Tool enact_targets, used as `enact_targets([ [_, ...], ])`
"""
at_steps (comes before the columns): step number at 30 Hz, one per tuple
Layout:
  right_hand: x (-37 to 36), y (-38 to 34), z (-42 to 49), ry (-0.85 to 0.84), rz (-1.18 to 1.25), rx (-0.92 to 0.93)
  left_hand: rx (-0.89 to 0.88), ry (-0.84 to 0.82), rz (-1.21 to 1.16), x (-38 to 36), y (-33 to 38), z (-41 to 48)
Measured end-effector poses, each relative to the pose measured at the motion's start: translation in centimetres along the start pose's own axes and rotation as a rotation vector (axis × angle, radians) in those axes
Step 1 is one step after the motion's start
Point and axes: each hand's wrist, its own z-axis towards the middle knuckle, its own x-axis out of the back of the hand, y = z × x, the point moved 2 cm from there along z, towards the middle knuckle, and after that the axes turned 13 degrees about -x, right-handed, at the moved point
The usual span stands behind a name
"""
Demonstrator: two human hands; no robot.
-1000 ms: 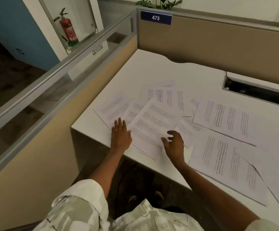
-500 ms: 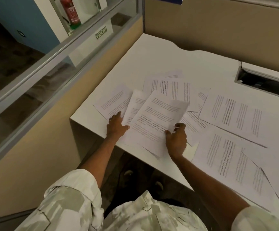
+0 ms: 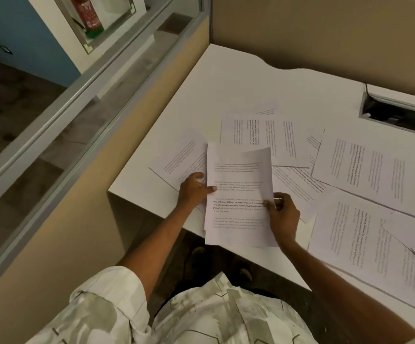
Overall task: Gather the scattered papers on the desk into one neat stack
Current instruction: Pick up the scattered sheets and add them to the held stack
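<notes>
White printed sheets [image 3: 238, 194] sit pinched between your left hand [image 3: 192, 191] and right hand [image 3: 282, 214], long axis at twelve o'clock, overhanging the desk [image 3: 238, 78] edge. The nearest loose page [image 3: 179, 157] lies at ten o'clock, touching your left hand; more pages [image 3: 365, 165] spread toward two o'clock. The cable tray [image 3: 397, 115]: contents unclear.

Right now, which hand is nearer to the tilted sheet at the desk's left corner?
Left. The left hand rests on that tilted sheet; the right hand grips the held pages' opposite edge.
</notes>
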Motion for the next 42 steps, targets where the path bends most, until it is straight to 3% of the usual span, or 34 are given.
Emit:
enact_targets([
  [4, -0.2, -0.3, -0.3, 0.041, 0.033, 0.017, -0.201, -0.077, 0.098, -0.4, 0.4, -0.6],
  [8, 0.7, -0.8, -0.4, 0.081, 0.076, 0.031, -0.263, -0.076, -0.020, 0.1, 0.6, -1.5],
  [15, 1.0, -5.1, -0.8, -0.199, 0.315, 0.087, -0.304, 0.013, -0.272, 2.2, 1.9, -1.7],
  [22, 0.6, -11.2, -2.7, -0.200, 0.534, 0.345, -0.540, 0.038, -0.360, 5.4, 6.3, 0.3],
  [32, -0.9, -9.5, -4.6, -0.284, 0.390, 0.281, -0.521, -0.063, -0.300, 5.2, 5.4, -1.9],
  [42, -0.3, -9.4, -6.0, -0.382, 0.377, 0.313, -0.523, 0.034, -0.435, 5.0, 4.2, -4.0],
])
